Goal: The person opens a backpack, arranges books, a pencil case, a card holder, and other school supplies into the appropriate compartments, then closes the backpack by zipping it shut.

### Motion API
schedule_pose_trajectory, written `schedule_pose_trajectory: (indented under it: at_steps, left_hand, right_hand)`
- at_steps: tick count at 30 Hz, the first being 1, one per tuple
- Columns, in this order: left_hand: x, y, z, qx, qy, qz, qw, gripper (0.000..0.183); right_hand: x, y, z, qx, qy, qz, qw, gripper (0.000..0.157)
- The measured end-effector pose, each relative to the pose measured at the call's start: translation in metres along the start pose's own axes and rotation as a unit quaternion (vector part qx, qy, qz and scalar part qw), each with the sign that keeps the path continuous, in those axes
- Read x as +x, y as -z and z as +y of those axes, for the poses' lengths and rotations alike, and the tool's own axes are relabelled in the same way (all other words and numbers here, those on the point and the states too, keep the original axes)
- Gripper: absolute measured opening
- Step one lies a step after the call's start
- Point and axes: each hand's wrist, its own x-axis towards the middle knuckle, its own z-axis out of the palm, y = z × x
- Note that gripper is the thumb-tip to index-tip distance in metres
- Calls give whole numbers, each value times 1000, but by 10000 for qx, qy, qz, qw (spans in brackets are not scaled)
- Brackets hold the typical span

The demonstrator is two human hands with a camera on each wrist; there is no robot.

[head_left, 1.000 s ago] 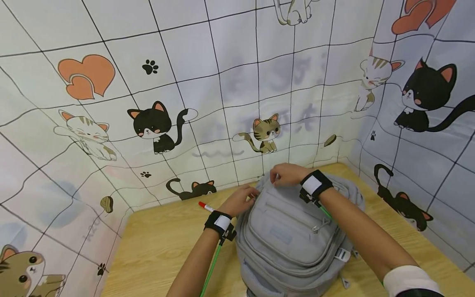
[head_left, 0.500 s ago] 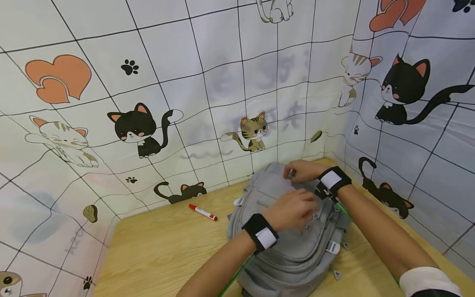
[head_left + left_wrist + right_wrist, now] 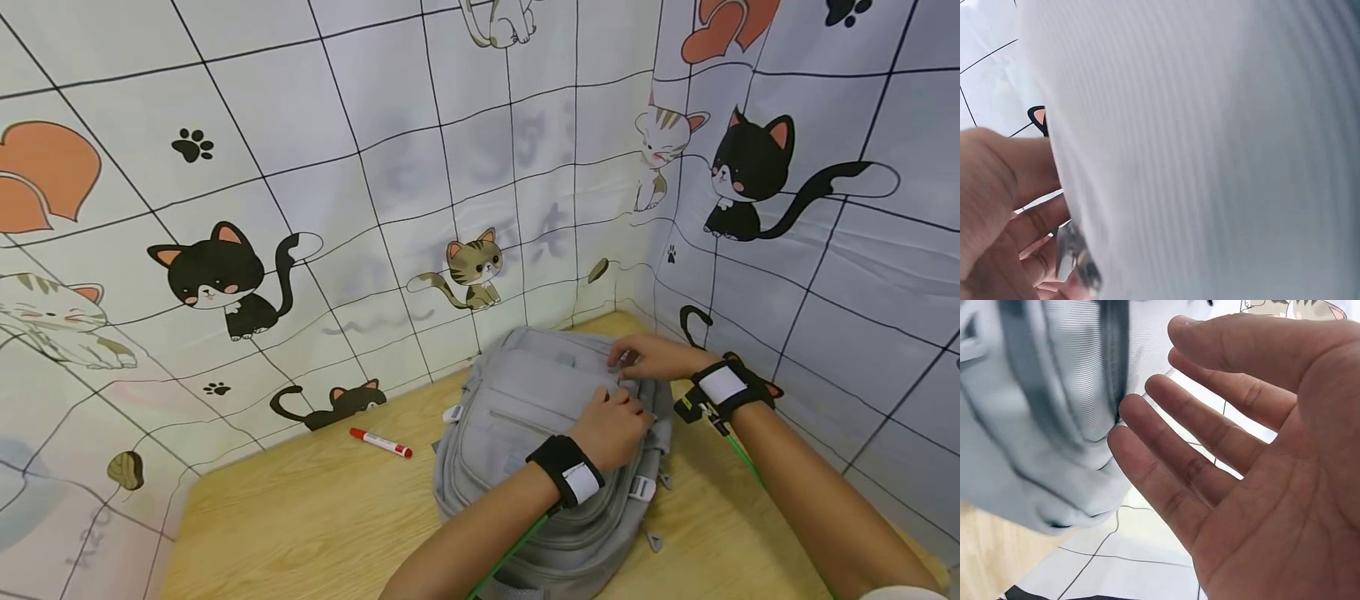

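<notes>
Left hand point(image 3: 612, 429): fingers curled over the side of the bag point(image 3: 536, 383), a metal zip pull point(image 3: 1067, 252) right beside them. Whether they pinch the pull cannot be determined. Right hand point(image 3: 660, 357): fingers loosely extended, thumb apart, nothing held. Their tips lie at the bag's far side edge; contact cannot be confirmed.

The bag lies on the surface point(image 3: 300, 521), beneath the left fingers and spreading leftward and toward the wearer from both hands. Its cloth appears soft, finely ribbed and matt; slipping is judged unlikely, breakage likewise. The rounded body suggests some padding, yet the panels should fold and shift under a pull. Weight cannot be established; contents are hidden.

Recommended hold: zip pull between thumb and forefinger, the other hand's fingers flat on cloth beside the seam, since an unsteadied seam may bunch. The pull is small, hard and probably slick. For moving the whole bag, the thick side edges under the fingers offer a fuller grip.

Just nearer the wearer than the left fingers sits a white buckle point(image 3: 642, 487), presumably stiff. Well to their left, apart from the bag, lies a pen point(image 3: 381, 442).
</notes>
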Motion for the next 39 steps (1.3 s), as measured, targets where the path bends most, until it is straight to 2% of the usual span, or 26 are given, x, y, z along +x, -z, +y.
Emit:
schedule_pose_trajectory:
  at_steps: [4, 7, 9, 11, 14, 16, 19, 21, 23, 26, 30, 32, 36, 39]
  left_hand:
    - [3, 1, 3, 5, -16, -406, 9992, 25]
    - [4, -1, 7, 130, -69, -523, 9985, 21]
    - [3, -5, 9, 164, -66, -448, 9988, 19]
    - [-1, -7, 9, 45, -93, -140, 9998, 19]
    - [-9, -7, 3, -639, -304, 458, 9964, 18]
    - [-16, -2, -2, -1246, -572, 735, 9878, 17]
    - [-28, 5, -8, -2123, -885, 759, 9702, 20]
    - [-35, 8, -8, -2292, -1007, 701, 9656, 23]
    - [-42, 9, -6, -2290, -1037, 701, 9653, 25]
    - [-49, 6, 1, -1535, -985, 921, 9789, 21]
    - [-55, 5, 13, -348, -623, 1184, 9904, 14]
    - [-55, 5, 17, 65, -412, 1176, 9922, 13]
    - [-52, 7, 19, 928, -178, 837, 9920, 15]
    - [-51, 8, 18, 1231, -110, 669, 9901, 14]
  right_hand:
    - [-9, -5, 4, 64, 20, 64, 10000, 17]
    - [-14, -12, 10, 105, 71, 172, 9998, 15]
    - [-16, -17, 14, 166, 160, 231, 9995, 14]
    - [-18, -21, 17, 236, 181, 271, 9992, 15]
    - [-25, -23, 18, 253, 164, 314, 9991, 17]
    - [-31, -23, 18, 219, 109, 367, 9990, 16]
    - [-40, -24, 18, 152, 198, 434, 9987, 14]
    - [-45, -28, 18, 159, 329, 473, 9982, 13]
    - [-49, -33, 18, 198, 533, 513, 9971, 11]
    - [-54, -40, 15, 388, 726, 516, 9953, 10]
    - [-56, -49, 6, 657, 926, 447, 9925, 17]
    - [-54, -53, 0, 546, 1001, 442, 9925, 21]
    - [-48, -57, -9, 396, 856, 216, 9953, 41]
    - [-45, -58, -12, 341, 756, 108, 9965, 52]
